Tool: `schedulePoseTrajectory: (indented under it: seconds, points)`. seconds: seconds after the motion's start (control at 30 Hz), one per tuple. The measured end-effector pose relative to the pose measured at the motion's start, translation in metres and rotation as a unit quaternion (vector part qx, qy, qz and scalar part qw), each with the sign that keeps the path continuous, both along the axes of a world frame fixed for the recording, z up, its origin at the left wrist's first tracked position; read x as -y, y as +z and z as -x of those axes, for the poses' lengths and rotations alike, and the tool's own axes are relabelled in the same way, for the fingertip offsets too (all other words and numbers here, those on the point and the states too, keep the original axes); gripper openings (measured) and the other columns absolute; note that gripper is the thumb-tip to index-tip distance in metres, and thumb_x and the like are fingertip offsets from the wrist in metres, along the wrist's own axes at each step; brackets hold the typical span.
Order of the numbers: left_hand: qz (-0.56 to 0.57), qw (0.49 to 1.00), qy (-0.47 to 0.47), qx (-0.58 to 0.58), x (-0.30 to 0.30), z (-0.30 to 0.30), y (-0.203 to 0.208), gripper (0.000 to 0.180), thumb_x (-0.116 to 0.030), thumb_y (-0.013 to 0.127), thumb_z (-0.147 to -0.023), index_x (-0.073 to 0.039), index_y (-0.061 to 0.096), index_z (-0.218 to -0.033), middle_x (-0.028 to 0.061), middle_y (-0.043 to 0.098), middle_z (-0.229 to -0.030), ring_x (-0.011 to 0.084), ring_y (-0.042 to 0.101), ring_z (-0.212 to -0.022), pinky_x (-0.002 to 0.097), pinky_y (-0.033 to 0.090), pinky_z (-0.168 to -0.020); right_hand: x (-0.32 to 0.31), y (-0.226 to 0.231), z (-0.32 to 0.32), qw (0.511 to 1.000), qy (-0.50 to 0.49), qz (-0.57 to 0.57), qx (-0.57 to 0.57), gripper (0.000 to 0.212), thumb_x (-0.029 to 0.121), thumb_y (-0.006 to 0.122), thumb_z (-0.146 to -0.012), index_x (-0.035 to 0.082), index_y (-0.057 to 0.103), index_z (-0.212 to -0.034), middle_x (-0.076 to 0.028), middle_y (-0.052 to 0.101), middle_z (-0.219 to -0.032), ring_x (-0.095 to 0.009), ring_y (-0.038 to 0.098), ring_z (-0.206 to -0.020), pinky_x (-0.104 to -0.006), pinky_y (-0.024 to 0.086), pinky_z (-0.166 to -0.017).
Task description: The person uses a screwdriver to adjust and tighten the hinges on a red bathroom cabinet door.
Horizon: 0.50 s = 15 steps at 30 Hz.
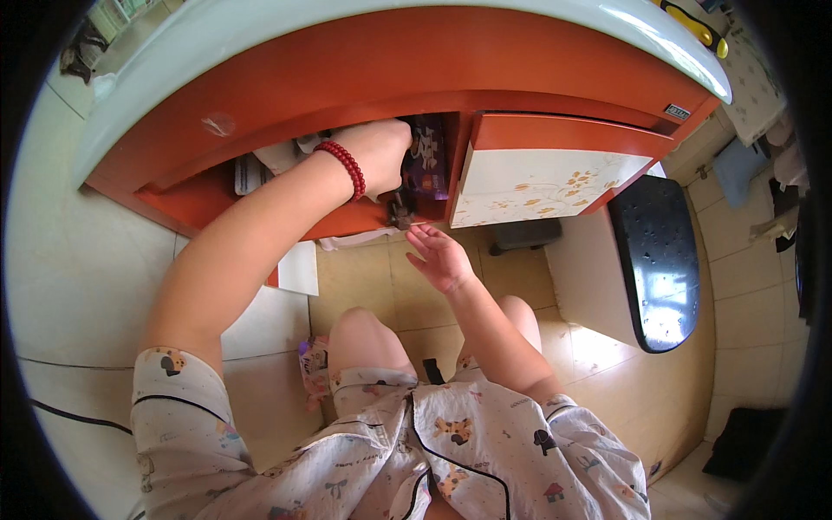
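Observation:
My left hand (380, 158), with a red bead bracelet (344, 165) on its wrist, is closed inside the open section of a red-orange cabinet (347, 65). Its fingertips are hidden, so what it grips does not show. Just below that hand is a small dark brown object (400, 211) at the cabinet's lower edge; its kind is unclear. A dark purple package (427, 160) stands to the right of the hand. My right hand (440, 258) is open, palm up, its fingertips close under the dark object, with nothing visible in it.
A white floral-patterned cabinet front (546, 186) is to the right. White items (276, 158) lie inside the cabinet at left. A black-lidded bin (656, 260) stands at right. A pink and purple package (314, 368) lies beside my left knee. A yellow-handled tool (698, 30) is on the countertop.

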<state>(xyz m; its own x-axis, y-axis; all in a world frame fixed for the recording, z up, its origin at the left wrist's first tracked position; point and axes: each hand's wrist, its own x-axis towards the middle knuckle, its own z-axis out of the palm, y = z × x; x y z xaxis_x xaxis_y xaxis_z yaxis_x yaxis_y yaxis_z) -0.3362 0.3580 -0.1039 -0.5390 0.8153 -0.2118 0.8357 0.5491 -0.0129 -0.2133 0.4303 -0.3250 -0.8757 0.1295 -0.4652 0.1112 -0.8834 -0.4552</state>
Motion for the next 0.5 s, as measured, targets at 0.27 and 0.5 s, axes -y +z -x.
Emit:
schedulePoseTrajectory:
  seconds: [0.27,0.5]
  points:
    - [0.124,0.924,-0.313,-0.183,-0.026,-0.02,0.012,0.008,-0.013,0.068,-0.065,-0.005,0.066,-0.067,0.0114,0.065,-0.073,0.0287,0.063,-0.075,0.0374,0.051,-0.065,-0.008,-0.013,0.006,0.999,-0.01,0.04,-0.007,0.024,0.005,0.048,-0.085,0.011,0.046,-0.108,-0.001,0.052,-0.111,-0.014,0.05,-0.106,-0.043,0.031,-0.097]
    - [0.29,0.87,-0.305,-0.258,-0.03,-0.014,-0.009,0.017,-0.015,0.056,-0.078,-0.012,0.07,-0.086,0.0037,0.067,-0.091,0.0219,0.062,-0.09,0.0362,0.052,-0.068,-0.004,-0.006,0.011,0.999,-0.023,0.037,0.022,0.019,0.003,0.048,-0.082,0.013,0.048,-0.099,-0.001,0.055,-0.104,-0.015,0.052,-0.105,-0.0425,0.032,-0.094]
